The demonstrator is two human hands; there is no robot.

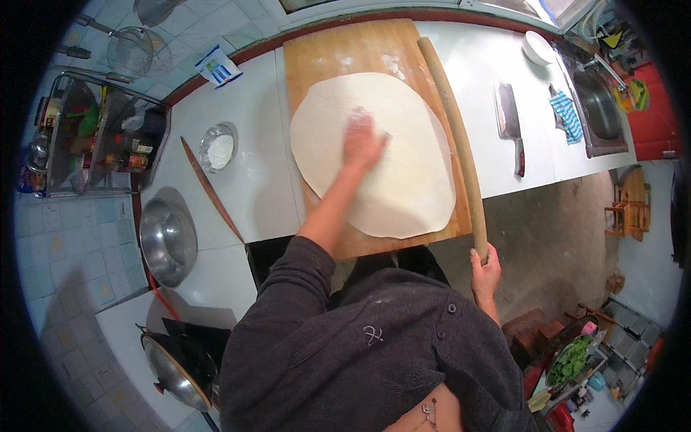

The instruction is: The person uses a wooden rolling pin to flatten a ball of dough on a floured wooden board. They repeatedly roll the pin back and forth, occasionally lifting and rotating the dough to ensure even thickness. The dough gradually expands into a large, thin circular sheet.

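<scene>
A large, thin round sheet of dough (399, 178) lies on a floured wooden board (353, 40). My left hand (363, 137) is over the upper middle of the sheet, palm down, with the thumb apart and the fingers blurred; whether it touches the dough cannot be told. Along the board's right edge runs a long wooden rolling pin (459, 135). My right hand (486, 272) grips its near end, beyond the front edge of the counter.
Left of the board are a bowl of flour (220, 151), a thin wooden stick (210, 186) and a metal basin (168, 243). A cleaver (507, 116), a striped cloth (567, 116) and a sink (598, 105) are to the right. A lidded wok (175, 372) stands at the lower left.
</scene>
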